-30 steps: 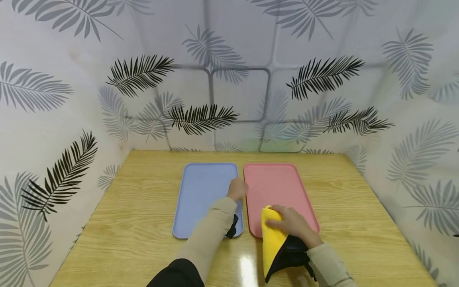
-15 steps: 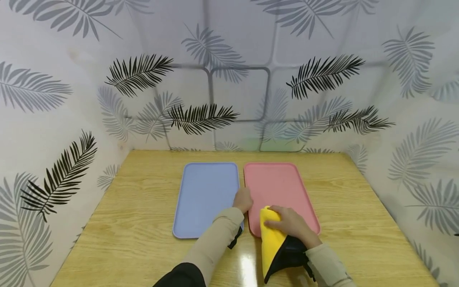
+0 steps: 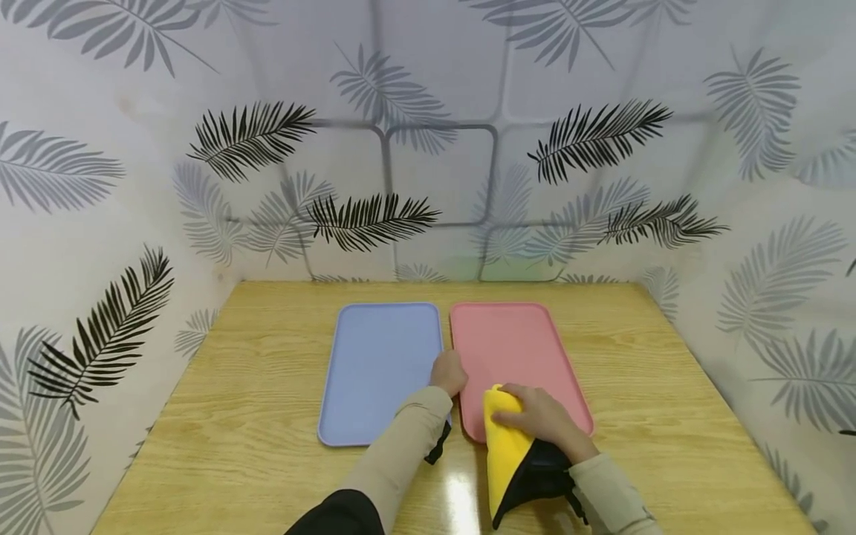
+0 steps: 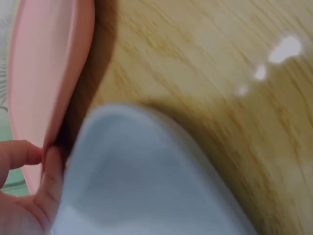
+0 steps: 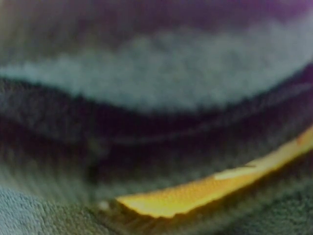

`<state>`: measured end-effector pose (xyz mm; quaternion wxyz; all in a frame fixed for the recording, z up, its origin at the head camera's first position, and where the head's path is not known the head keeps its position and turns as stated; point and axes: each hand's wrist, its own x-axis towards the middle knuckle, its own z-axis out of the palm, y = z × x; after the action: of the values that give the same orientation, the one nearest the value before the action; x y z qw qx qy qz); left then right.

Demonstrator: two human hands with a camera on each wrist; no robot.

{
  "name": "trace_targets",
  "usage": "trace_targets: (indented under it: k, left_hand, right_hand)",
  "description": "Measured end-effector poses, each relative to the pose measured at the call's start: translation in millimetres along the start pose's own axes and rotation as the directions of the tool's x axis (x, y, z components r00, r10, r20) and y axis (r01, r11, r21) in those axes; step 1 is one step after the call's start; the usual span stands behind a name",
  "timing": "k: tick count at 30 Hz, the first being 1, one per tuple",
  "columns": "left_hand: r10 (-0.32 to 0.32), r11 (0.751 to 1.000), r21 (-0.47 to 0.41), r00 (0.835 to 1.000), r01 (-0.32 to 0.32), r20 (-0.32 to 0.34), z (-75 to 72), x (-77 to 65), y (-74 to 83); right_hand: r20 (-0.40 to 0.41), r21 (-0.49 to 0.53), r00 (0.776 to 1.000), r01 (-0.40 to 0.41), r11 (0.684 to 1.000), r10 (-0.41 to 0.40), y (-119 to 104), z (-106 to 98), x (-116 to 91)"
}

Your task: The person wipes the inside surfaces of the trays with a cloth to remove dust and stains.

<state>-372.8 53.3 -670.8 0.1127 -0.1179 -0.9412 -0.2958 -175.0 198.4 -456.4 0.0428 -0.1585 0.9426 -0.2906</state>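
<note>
My left hand pinches the left rim of the pink tray. In the left wrist view, the thumb and a finger close on the rim of the pink tray. Right beside that hand lies the blue tray, its corner filling the lower middle of the left wrist view. My right hand grips a yellow and black fabric piece over the pink tray's near edge; its exact kind cannot be told. Blurred dark and grey fabric with a yellow strip fills the right wrist view.
Both trays lie side by side on a wooden table, a narrow gap between them. A leaf-patterned covering stands behind the table and along both sides.
My left hand has moved right and slightly nearer, from the blue tray's right edge to the pink tray's left rim. The right hand stays with the yellow and black fabric piece.
</note>
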Motion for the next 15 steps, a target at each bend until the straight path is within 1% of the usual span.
trace_targets:
  k: [1, 2, 3, 4, 5, 6, 7, 9, 11, 12, 14, 15]
  left_hand:
    - [-0.054, 0.998, -0.020, 0.997, 0.055, 0.056, -22.1, -6.0, 16.1]
    - [-0.107, 0.993, -0.041, 0.988, 0.112, 0.109, -45.5, -12.9, 33.2]
    - [-0.159, 0.983, -0.062, 0.974, 0.171, 0.160, -67.9, -19.0, 49.8]
    - [-0.192, 0.973, -0.090, 0.963, 0.212, 0.188, -91.1, -26.1, 66.9]
    - [-0.228, 0.959, -0.118, 0.948, 0.258, 0.224, -108.1, -31.6, 79.6]
    - [-0.264, 0.936, -0.160, 0.927, 0.313, 0.266, -122.6, -36.1, 90.6]
    - [-0.278, 0.919, -0.204, 0.920, 0.339, 0.277, -131.5, -39.5, 97.1]
    - [-0.308, 0.869, -0.295, 0.900, 0.398, 0.308, -144.0, -44.6, 106.4]
    - [-0.321, 0.814, -0.386, 0.890, 0.434, 0.324, -148.4, -47.4, 110.3]
    - [-0.337, 0.781, -0.419, 0.877, 0.464, 0.343, -151.4, -48.2, 112.5]
    - [-0.361, 0.725, -0.468, 0.858, 0.505, 0.366, -154.5, -48.8, 114.5]
    - [-0.371, 0.708, -0.481, 0.852, 0.516, 0.368, -155.3, -48.7, 115.0]
  right_hand:
    - [-0.001, 0.002, 1.000, 0.003, 1.000, -0.003, 0, 0, 0]
    - [-0.004, 0.003, 1.000, 0.007, 1.000, -0.007, 0, -1, -1]
    - [-0.008, 0.001, 1.000, 0.011, 1.000, -0.011, 1, -1, -1]
    - [-0.010, 0.002, 1.000, 0.015, 1.000, -0.015, 1, -2, -1]
    - [-0.010, 0.001, 1.000, 0.018, 1.000, -0.018, 1, -2, -1]
    - [-0.010, 0.001, 1.000, 0.021, 1.000, -0.021, 1, -2, -1]
    - [-0.010, 0.001, 1.000, 0.023, 1.000, -0.023, 1, -3, -1]
    - [-0.007, 0.001, 1.000, 0.023, 1.000, -0.023, 1, -4, 0]
    - [-0.005, 0.000, 1.000, 0.025, 1.000, -0.025, 0, -4, 0]
    - [-0.004, 0.000, 1.000, 0.025, 1.000, -0.025, 0, -5, 0]
    - [-0.004, 0.002, 1.000, 0.023, 1.000, -0.023, -1, -5, -1]
    - [-0.005, 0.001, 1.000, 0.022, 1.000, -0.022, -1, -6, -1]
